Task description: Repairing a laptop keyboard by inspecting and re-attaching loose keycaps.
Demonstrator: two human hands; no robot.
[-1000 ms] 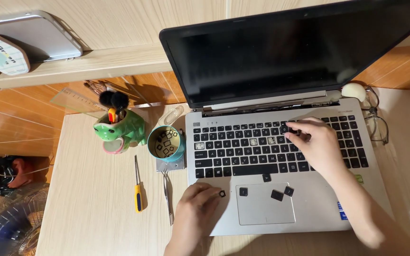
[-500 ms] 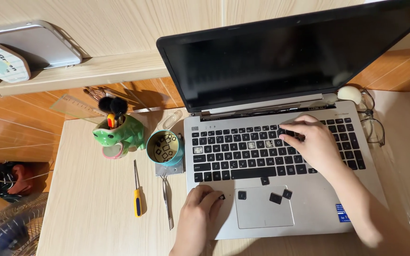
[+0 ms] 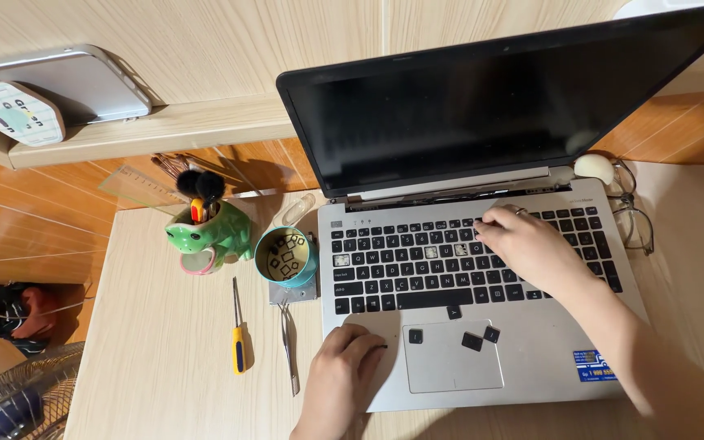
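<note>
A silver laptop with a dark screen stands open on a light wooden desk. Its black keyboard has a few keys taken off, leaving pale gaps. Several loose black keycaps lie on the palm rest and touchpad. My left hand rests on the laptop's front left corner, fingers curled, holding nothing I can see. My right hand lies on the upper right part of the keyboard, fingertips pressed on the keys around the gaps; whether it pinches a key is hidden.
Left of the laptop stand a teal cup holding keycaps, a green frog-shaped holder with brushes, a yellow-handled screwdriver and metal tweezers. Glasses lie at the right. A shelf carries a tablet. A fan sits bottom left.
My right hand has slid left along the upper key rows. The view has shifted a little; the left hand stays on the laptop's front left corner.
</note>
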